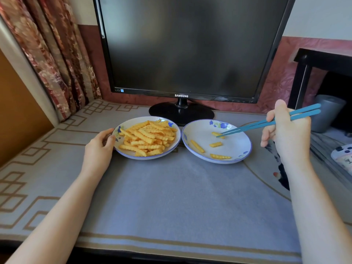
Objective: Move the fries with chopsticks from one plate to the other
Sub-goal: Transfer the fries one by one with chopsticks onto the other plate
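Forearms cross the cloth: left hand grips the full plate to steady it, right hand pinches chopsticks, tips at a fry on the other plate.

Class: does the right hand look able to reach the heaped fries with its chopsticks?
Probably yes: the right hand holds the chopsticks over the neighbouring plate, nothing stands before the fries, and the left hand grips their plate's rim.

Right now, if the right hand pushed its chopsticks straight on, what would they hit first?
The right hand aims the blue chopsticks at the rearmost fry on the right plate; probably that, tips look nearly touching.
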